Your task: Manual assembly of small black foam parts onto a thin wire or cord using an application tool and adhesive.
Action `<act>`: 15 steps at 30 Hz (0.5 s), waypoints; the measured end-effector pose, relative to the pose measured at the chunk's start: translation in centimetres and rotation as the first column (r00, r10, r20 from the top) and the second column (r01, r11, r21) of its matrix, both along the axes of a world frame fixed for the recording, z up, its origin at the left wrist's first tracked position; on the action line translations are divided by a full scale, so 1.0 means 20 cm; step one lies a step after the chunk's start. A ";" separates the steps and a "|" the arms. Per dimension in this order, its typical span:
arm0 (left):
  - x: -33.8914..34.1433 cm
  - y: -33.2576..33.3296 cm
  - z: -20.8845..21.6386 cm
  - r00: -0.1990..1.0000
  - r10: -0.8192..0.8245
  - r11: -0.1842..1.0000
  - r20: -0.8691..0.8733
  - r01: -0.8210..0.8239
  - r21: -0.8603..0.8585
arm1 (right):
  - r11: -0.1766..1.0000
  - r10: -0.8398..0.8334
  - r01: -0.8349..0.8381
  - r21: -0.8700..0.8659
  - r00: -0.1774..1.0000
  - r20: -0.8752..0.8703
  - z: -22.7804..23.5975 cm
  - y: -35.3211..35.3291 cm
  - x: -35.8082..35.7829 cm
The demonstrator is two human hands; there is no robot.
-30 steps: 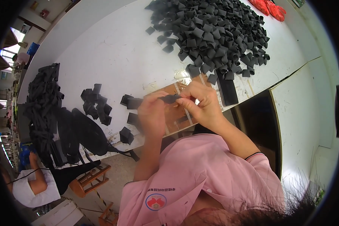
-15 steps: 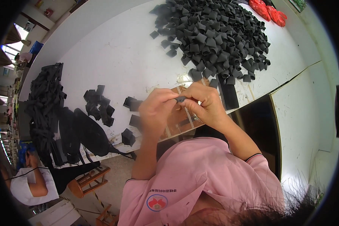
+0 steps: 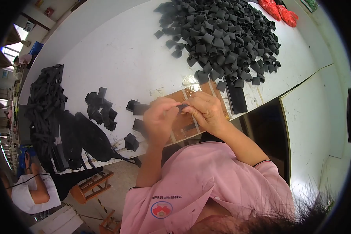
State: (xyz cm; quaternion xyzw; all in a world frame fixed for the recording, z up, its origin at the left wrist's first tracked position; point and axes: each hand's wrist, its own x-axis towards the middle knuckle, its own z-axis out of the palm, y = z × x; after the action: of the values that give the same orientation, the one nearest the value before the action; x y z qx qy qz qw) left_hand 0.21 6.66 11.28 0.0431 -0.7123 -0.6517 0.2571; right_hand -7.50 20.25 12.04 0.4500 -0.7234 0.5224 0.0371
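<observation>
Between my fingertips is a small black fabric piece (image 3: 182, 106), mostly hidden by the fingers. My left hand (image 3: 160, 117) pinches its left side, and my right hand (image 3: 206, 111) pinches its right side. Both hands are over a brown board (image 3: 179, 126) with pale tape strips, at the table's near edge. Just left of my left hand lie a few loose black pieces (image 3: 131, 142) of the same look. Farther off, a large heap of black fabric loops (image 3: 226, 43) spreads over the table.
On the white table (image 3: 109, 54) a small cluster of black pieces (image 3: 100, 109) lies left of centre. A tall pile of black strips (image 3: 46, 105) stands at the left edge, beside dark cloth bundles (image 3: 91, 136). Red plastic bags (image 3: 278, 11) sit at the far right. A person (image 3: 37, 191) works at the lower left.
Both hands have shifted slightly left and down with the small black piece still pinched between them. My right fingers have turned a little around it.
</observation>
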 end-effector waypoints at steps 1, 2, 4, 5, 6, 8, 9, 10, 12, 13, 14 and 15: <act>0.00 0.00 0.00 0.998 -0.011 0.995 -0.064 0.004 -0.098 | 1.000 0.002 -0.002 -0.002 1.000 -0.003 0.00 0.00 0.01; -0.01 0.00 0.00 0.992 -0.027 0.981 -0.127 0.002 -0.194 | 0.999 -0.034 0.034 0.000 0.999 -0.011 0.01 0.00 0.01; -0.03 0.02 0.06 0.993 -0.021 0.968 -0.112 -0.008 -0.252 | 0.998 -0.067 0.067 0.006 0.998 -0.019 0.03 0.01 0.01; -0.04 0.02 0.07 0.995 -0.016 0.951 -0.095 -0.014 -0.310 | 0.999 -0.050 0.049 0.024 0.998 0.039 0.04 0.01 0.01; -0.03 0.01 0.06 0.995 -0.004 0.951 -0.096 -0.026 -0.308 | 0.999 -0.024 0.020 0.039 0.995 0.097 0.06 0.01 0.00; -0.03 0.00 0.03 0.993 -0.041 0.987 -0.111 0.023 -0.161 | 0.996 -0.021 0.014 0.088 0.997 0.070 0.11 0.01 0.00; -0.02 0.00 0.02 0.994 -0.019 0.987 -0.106 0.002 -0.158 | 0.991 -0.022 0.015 0.133 0.999 0.046 0.11 0.01 0.00; -0.02 0.00 0.02 0.993 -0.037 0.997 -0.108 0.029 -0.070 | 0.991 0.003 -0.010 0.136 0.999 0.052 0.11 0.00 0.01; -0.02 0.01 0.01 0.993 -0.033 0.999 -0.115 0.036 0.019 | 0.998 -0.036 0.032 0.057 0.996 0.077 0.10 -0.01 0.03; -0.02 0.01 0.02 0.992 -0.045 0.999 -0.115 0.045 -0.004 | 0.996 -0.063 0.056 0.073 0.993 0.100 0.09 -0.01 0.03; -0.02 0.01 0.03 0.992 -0.056 0.998 -0.113 0.053 -0.027 | 0.994 -0.072 0.070 0.087 0.997 0.025 0.07 -0.01 0.03; -0.03 0.01 0.03 0.992 -0.053 0.997 -0.116 0.047 -0.058 | 0.995 -0.080 0.079 0.060 0.997 0.016 0.06 -0.01 0.02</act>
State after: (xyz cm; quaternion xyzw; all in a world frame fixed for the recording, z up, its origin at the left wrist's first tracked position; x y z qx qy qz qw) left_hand -0.41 6.83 11.86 -0.0204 -0.7143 -0.6396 0.2833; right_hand -7.00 20.04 13.21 0.4171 -0.7561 0.5028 0.0379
